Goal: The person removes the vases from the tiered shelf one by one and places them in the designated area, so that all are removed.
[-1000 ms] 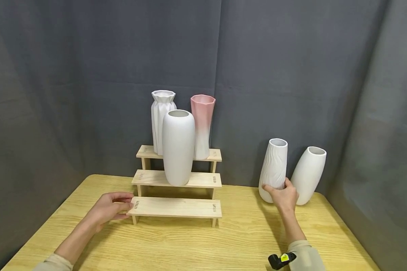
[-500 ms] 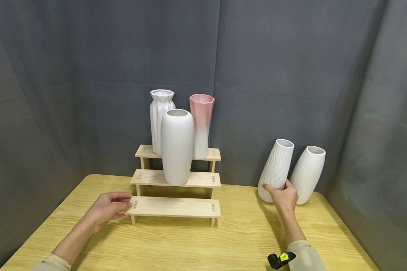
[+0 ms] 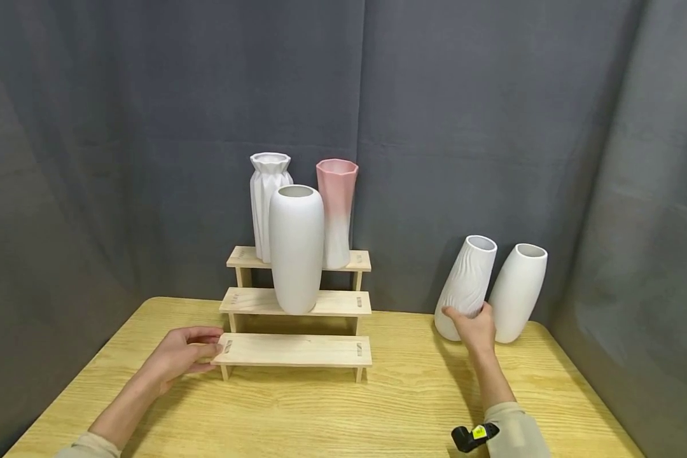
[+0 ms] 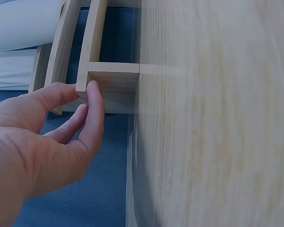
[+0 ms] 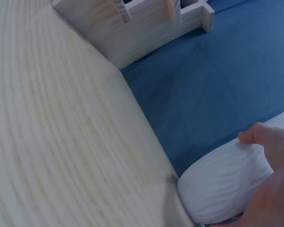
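My right hand (image 3: pixel 475 329) grips the lower part of a white vase with wavy ridges (image 3: pixel 468 280), which leans to the right at the back right of the table. In the right wrist view the thumb lies along the ridged vase (image 5: pixel 227 182), its base at the tabletop. Close beside it leans a smooth white vase (image 3: pixel 518 292). My left hand (image 3: pixel 183 356) pinches the left end of the lowest step of a three-step wooden stand (image 3: pixel 298 350); the left wrist view shows thumb and fingertips on the board's end (image 4: pixel 83 85).
A tall smooth white vase (image 3: pixel 296 254) stands on the middle step. On the top step are a white pleated vase (image 3: pixel 261 210) and a pink-to-white vase (image 3: pixel 336 216). Grey curtains (image 3: pixel 464 127) hang behind and beside the wooden table (image 3: pixel 320 420).
The ridged vase has tipped further to the right in my right hand, toward the smooth vase. My left hand keeps its hold on the stand. The head view has shifted slightly.
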`<state>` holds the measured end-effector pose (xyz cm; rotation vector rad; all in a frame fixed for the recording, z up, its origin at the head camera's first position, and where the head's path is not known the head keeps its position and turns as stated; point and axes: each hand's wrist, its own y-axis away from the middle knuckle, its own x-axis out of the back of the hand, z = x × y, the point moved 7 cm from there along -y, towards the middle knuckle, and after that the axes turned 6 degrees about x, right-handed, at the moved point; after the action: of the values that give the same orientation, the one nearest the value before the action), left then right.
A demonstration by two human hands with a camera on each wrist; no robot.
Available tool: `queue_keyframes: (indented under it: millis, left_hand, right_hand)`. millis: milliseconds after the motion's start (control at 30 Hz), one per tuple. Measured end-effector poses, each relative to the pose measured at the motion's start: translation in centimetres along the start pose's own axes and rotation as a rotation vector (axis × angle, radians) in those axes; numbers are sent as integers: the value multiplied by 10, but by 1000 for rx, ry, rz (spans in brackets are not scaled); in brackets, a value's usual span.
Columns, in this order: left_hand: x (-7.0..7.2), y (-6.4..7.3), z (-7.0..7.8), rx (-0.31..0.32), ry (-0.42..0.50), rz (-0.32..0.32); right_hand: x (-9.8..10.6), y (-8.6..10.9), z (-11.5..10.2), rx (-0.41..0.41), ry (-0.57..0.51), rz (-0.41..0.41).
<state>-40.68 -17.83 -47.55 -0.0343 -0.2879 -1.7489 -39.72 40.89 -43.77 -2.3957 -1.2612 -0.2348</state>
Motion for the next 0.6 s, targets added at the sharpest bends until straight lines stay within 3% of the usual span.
queue_keyframes:
  millis: [200, 467, 600]
  left_hand:
    - [-1, 1, -1, 4, -10, -2]
    - [1, 1, 0, 10, -45, -6]
    - [1, 1, -2, 22, -52, -14]
  right_hand:
    - [5, 0, -12, -58, -30, 37]
    - [26, 2, -50, 93, 9, 253]
    - [33, 6, -60, 125, 12, 320]
